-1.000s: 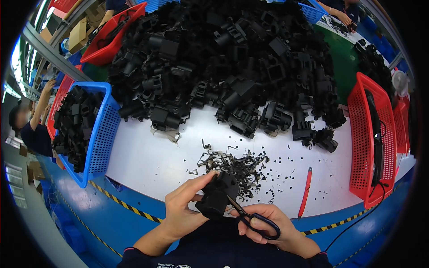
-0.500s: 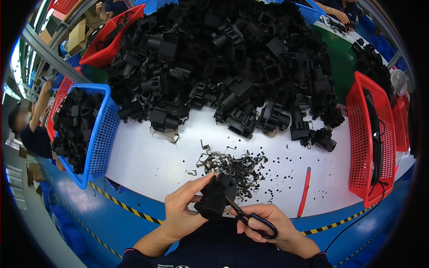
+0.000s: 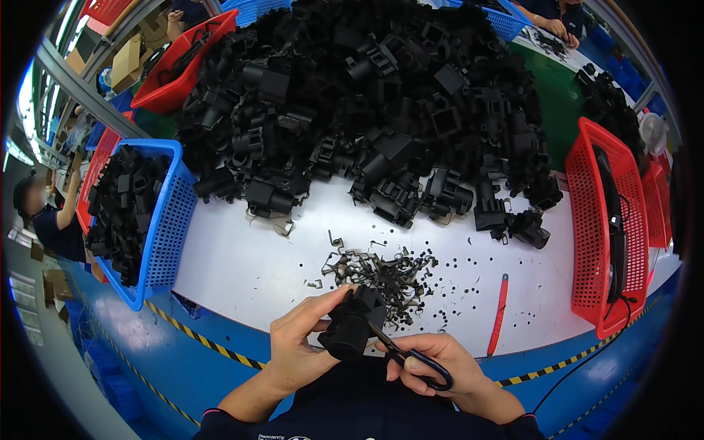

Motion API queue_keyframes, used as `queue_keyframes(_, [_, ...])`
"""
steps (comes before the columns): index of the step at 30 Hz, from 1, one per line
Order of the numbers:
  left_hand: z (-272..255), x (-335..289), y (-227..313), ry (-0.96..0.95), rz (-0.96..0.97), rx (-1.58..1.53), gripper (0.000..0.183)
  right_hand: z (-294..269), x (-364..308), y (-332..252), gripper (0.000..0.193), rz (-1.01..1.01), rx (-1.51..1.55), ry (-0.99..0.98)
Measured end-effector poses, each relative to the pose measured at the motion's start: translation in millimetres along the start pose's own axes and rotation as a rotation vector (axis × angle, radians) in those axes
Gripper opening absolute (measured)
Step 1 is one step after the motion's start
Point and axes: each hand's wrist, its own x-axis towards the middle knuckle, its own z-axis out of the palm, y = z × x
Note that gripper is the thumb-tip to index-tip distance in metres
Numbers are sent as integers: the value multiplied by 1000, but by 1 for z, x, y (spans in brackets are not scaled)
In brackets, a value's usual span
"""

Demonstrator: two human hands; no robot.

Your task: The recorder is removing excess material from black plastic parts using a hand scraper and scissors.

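My left hand [image 3: 302, 341] is wrapped snug round a black plastic part [image 3: 350, 326], just my side of the scrap heap [image 3: 396, 277]; my right hand [image 3: 449, 359] grips scissors [image 3: 396, 352], blades at the part. Red stick-like tool [image 3: 499, 315] lies right of the heap.

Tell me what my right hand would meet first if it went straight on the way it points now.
The black part in the left hand: the scissors in the right hand point forward-left at it, their tips seemingly against it, though depth is unclear.
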Motion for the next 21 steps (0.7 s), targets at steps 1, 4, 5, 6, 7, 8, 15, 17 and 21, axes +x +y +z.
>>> queue_keyframes(1, [0, 0, 0, -2, 4, 0, 58, -1, 0, 1, 40, -7, -2, -5])
queue_keyframes(4, [-1, 0, 1, -4, 8, -2, 58, -3, 1, 3, 40, -29, -1, -22])
queue_keyframes(5, [-1, 0, 1, -4, 4, -6, 58, -4, 1, 4, 40, -35, 5, -29])
queue_keyframes(6, [-1, 0, 2, -3, 0, -10, 58, -4, 2, 4, 40, -42, 11, -35])
queue_keyframes(7, [-1, 0, 2, -4, 4, -4, 58, -4, 2, 4, 40, -44, 7, -36])
queue_keyframes(8, [-1, 0, 2, -4, 8, 1, 58, -4, 2, 3, 40, -46, 3, -37])
queue_keyframes(15, [-1, 0, 3, -6, 7, 6, 58, -8, 1, 5, 35, -64, 21, -108])
queue_keyframes(17, [-2, -1, 2, -15, -4, 0, 58, -8, 1, 4, 35, -68, -8, -98])
queue_keyframes(21, [-2, -1, 3, -26, -13, -6, 58, -9, 0, 5, 35, -77, -27, -91])
